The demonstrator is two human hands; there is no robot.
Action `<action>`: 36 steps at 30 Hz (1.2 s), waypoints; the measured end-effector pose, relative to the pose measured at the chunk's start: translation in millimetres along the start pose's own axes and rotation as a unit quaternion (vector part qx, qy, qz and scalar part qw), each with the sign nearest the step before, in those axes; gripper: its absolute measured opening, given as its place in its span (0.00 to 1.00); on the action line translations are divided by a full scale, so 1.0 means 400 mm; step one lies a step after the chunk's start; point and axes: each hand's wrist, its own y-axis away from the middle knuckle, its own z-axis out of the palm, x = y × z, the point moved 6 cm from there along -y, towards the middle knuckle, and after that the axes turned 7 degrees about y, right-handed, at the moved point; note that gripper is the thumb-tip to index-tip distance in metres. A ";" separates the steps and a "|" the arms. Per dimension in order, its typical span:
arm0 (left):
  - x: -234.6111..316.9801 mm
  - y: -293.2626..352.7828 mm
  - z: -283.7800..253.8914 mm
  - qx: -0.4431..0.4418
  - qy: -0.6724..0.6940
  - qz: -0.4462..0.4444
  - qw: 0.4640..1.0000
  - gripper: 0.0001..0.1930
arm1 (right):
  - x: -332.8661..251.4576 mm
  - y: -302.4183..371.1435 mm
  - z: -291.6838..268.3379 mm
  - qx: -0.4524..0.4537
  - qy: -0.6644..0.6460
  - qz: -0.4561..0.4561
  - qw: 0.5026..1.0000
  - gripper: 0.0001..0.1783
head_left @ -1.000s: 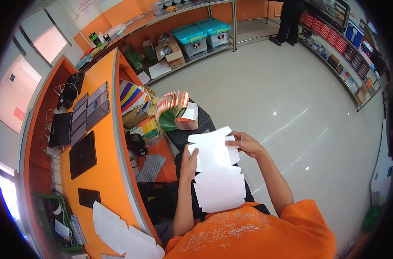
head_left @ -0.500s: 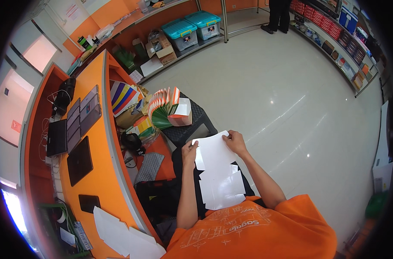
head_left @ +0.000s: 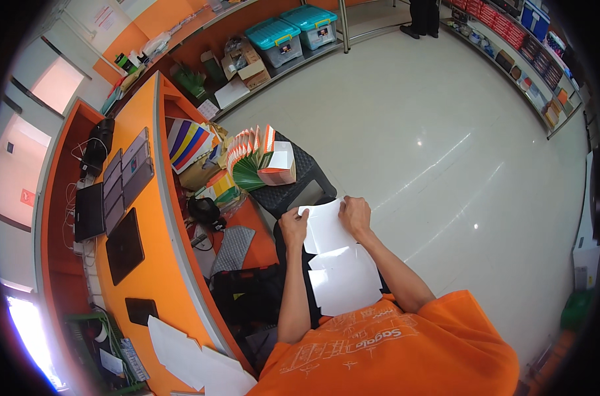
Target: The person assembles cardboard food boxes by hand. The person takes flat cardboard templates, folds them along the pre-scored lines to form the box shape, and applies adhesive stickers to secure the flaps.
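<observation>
A flat white die-cut box blank (head_left: 345, 280) lies across my lap, with tabs and notches along its sides. My left hand (head_left: 293, 228) grips its far left edge, thumb over the white face. At the far right edge my right hand (head_left: 356, 216) is closed on the same sheet. The far panel between my hands is bent upward along a crease, while the near panel rests against my orange shirt. What the undersides of my fingers do is hidden.
Ahead, a dark stool (head_left: 300, 173) bears a fanned row of orange-and-green cartons (head_left: 246, 155) and an open box (head_left: 280, 165). On my left stands an orange counter (head_left: 171, 267) with tablets and white sheets (head_left: 181, 353). Lidded bins (head_left: 273, 43) sit on a far shelf; another person stands beyond.
My hands have folded the blank's far panel and side flaps inward and upward. Both hands have come slightly closer together, and the view has shifted a little.
</observation>
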 end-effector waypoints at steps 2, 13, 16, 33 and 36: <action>0.042 0.005 0.012 -0.005 -0.058 0.021 0.998 0.11 | -0.011 0.005 0.018 0.008 0.045 -0.048 0.998 0.09; 0.093 0.019 0.135 -0.027 -0.444 0.147 0.883 0.09 | -0.062 0.035 0.084 0.032 0.302 -0.284 0.910 0.10; 0.073 0.017 0.153 -0.053 -0.470 0.171 0.864 0.09 | -0.088 0.033 0.098 -0.053 0.329 -0.287 0.898 0.11; 0.085 -0.070 0.003 -0.245 -0.061 0.142 0.957 0.18 | -0.055 -0.182 0.005 -0.464 0.005 -0.224 0.857 0.19; 0.113 -0.078 0.039 -0.356 -0.158 0.100 0.916 0.19 | -0.065 -0.174 0.007 -0.509 0.045 -0.283 0.811 0.19</action>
